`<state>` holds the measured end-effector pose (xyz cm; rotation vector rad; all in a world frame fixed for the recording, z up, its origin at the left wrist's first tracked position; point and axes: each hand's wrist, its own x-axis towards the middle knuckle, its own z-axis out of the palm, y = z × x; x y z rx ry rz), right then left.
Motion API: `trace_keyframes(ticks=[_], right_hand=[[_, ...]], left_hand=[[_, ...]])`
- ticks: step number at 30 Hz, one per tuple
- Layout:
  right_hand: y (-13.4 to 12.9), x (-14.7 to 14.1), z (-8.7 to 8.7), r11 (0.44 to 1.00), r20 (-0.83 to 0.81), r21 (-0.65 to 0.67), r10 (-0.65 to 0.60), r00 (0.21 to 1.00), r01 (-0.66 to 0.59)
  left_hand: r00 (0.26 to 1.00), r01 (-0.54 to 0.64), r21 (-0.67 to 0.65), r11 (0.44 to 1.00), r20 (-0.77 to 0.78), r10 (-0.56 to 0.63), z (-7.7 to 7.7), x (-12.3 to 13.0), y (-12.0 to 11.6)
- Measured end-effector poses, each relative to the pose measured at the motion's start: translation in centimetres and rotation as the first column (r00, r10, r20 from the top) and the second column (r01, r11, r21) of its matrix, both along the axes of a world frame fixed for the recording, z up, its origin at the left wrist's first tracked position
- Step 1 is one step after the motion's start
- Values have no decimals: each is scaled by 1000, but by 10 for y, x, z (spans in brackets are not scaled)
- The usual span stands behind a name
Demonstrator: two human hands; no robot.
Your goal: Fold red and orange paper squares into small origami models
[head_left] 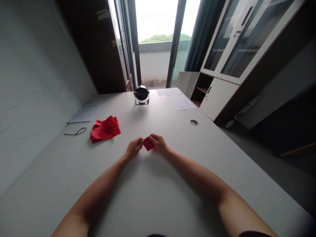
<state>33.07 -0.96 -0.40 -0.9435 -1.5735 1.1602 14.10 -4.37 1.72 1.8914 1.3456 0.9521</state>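
Between my two hands is a small red paper square [148, 144], held just above the white table [148, 184]. My left hand [134, 146] pinches its left corner with closed fingers. On the other side, my right hand [158, 143] grips the upper right part, thumb on top of the paper. Some of the fingers behind the paper are hidden. To the left on the table lies a crumpled pile of red paper sheets [105, 129], apart from both hands.
A small round fan [141, 95] stands near the far edge. Papers [184, 102] lie at the back right, beyond a round cable hole [194, 122]. At the left are a paper stack [85, 113] and a black cable tie [77, 132] beside the wall.
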Motion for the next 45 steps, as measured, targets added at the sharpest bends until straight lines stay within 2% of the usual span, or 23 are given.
trace_keyframes(ticks=[21,24,27,31,35,45], right_hand=[[0,1,4,1000,-48,-25,-8,999,6],[2,2,4,999,-78,-41,-25,997,22],[4,4,7,999,-110,-48,-11,994,6],[5,2,11,993,-168,-56,89,982,-100],[5,0,9,988,-177,-42,140,974,-150],[13,1,-10,992,-93,-37,114,989,-118]], left_hand=[[1000,-8,15,1000,19,8,-3,-1,0],[996,-14,-17,1000,92,15,-7,-3,2],[967,-16,-59,998,252,30,-10,-5,5],[905,-7,-109,994,423,52,-10,-6,10],[893,1,-114,993,448,50,-9,-6,11],[880,31,-121,992,474,31,-16,-8,14]])
